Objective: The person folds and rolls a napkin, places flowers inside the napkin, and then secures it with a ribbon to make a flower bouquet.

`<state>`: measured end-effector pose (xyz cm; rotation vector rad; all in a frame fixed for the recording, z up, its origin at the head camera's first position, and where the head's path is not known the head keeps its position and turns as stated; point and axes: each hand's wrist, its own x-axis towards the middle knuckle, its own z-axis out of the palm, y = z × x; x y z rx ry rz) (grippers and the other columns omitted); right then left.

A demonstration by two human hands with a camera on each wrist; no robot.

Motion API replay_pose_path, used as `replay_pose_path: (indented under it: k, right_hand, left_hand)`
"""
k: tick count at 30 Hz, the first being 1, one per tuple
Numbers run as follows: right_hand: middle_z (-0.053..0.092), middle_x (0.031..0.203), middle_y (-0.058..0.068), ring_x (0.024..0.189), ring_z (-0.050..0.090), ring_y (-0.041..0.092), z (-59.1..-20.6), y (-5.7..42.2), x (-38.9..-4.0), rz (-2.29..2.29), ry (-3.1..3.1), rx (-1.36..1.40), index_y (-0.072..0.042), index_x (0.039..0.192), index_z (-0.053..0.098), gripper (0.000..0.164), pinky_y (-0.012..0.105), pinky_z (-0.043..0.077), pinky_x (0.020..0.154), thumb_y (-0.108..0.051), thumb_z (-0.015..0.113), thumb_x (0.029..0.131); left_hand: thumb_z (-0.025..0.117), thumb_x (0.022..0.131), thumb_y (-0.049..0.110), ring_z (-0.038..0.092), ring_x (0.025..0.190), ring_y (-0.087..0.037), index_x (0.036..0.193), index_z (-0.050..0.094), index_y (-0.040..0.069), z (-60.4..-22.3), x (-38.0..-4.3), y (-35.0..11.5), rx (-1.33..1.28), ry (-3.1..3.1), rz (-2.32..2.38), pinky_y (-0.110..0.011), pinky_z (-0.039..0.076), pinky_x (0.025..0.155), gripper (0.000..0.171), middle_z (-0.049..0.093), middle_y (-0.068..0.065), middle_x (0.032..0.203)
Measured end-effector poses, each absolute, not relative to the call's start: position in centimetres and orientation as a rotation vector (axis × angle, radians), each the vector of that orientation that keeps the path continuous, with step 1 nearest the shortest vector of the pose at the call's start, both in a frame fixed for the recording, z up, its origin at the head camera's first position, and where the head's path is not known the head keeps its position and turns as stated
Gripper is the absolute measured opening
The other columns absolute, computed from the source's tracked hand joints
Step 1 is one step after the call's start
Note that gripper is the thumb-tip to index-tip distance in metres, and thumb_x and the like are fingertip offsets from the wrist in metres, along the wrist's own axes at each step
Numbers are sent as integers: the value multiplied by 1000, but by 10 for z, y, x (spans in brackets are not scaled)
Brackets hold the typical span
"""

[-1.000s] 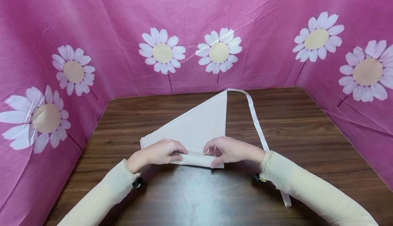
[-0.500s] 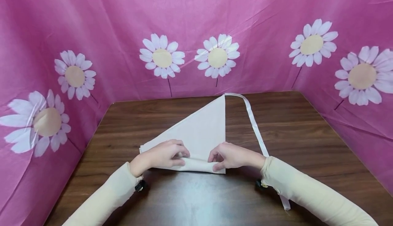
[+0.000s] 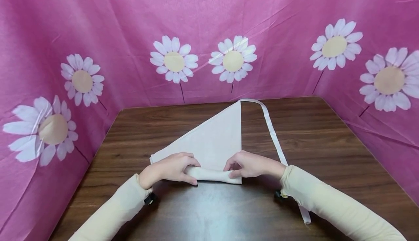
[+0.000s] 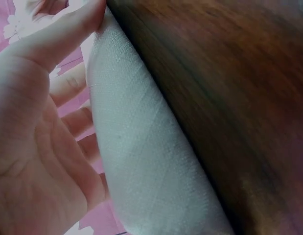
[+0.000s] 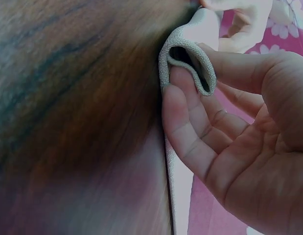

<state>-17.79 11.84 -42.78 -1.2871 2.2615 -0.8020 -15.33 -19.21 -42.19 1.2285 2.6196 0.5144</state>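
Cloth (image 3: 217, 137) off-white, plain. Strap (image 3: 272, 131) white. Table (image 3: 209, 215) dark brown, streaky wood grain. Sleeves (image 3: 334, 201) pale cream. Curtain (image 3: 203, 8) magenta-pink, daisies (image 3: 232, 61) white-petalled, pale-yellow-centred, dark-stemmed.

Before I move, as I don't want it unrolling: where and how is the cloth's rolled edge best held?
Probably hold the rolled edge near both ends, from the near side: it runs crosswise along the front of the cloth, and its right end is an open loop.

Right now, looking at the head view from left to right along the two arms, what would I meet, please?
Left sleeve, left hand, rolled edge of the pale cloth, right hand, right sleeve.
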Motion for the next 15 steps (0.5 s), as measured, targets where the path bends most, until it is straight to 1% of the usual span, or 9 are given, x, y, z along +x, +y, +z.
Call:
replay_pose_path:
  k: [5,10,15]
  right_hand:
    - [71,93,-11,83,61,1,-431,122,-182,-849,2223,-1261,-11,107,76,14,26,53,79,-10,74,93]
    - [69,91,-12,83,61,2,-429,129,-188,-842,2277,-1267,-10,108,75,16,28,54,78,-10,75,92]
    - [66,82,-12,74,62,3,-420,137,-192,-893,2456,-1306,-7,105,73,16,33,55,71,-8,78,89]
  left_hand:
    - [86,81,37,56,84,-8,113,69,16,-420,-152,-191,1238,2648,544,-28,48,77,42,64,7,98]
    - [81,87,31,53,73,-5,105,67,17,-418,-156,-190,1235,2641,592,-26,46,70,27,64,12,87]
    - [75,94,28,53,72,-2,104,71,16,-417,-159,-190,1219,2604,609,-24,47,71,16,63,16,85]
